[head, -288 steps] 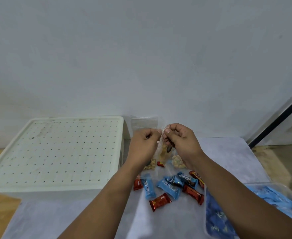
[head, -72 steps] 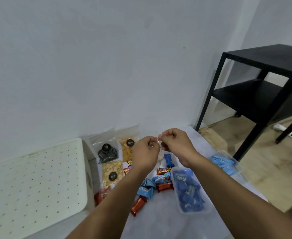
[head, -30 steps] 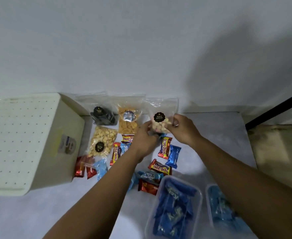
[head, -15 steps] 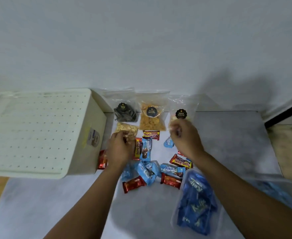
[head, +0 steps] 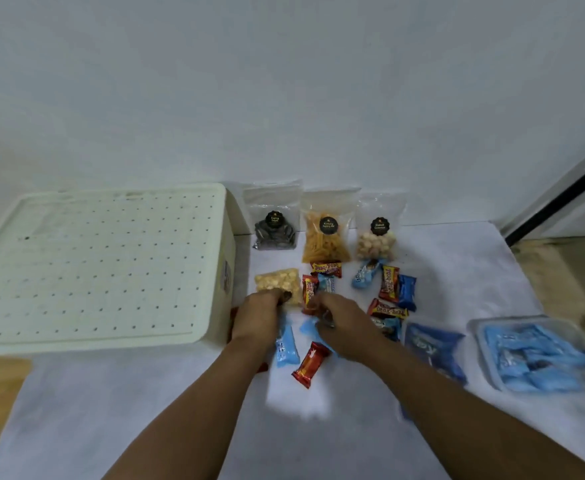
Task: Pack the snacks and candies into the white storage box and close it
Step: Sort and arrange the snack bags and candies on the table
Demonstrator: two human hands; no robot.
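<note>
Left hand [head: 258,317] pinching near edge of lying cracker bag [head: 279,284], just right of closed white storage box [head: 93,268]; light, crinkly, crushable. Right hand [head: 344,327] over candies [head: 310,363], grip unclear.

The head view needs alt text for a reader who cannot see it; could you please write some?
A person's left hand grips a flat bag of pale snacks while the right hand reaches among scattered candies on a white surface. A lidded white storage box sits left; three snack bags lean against the wall.
</note>
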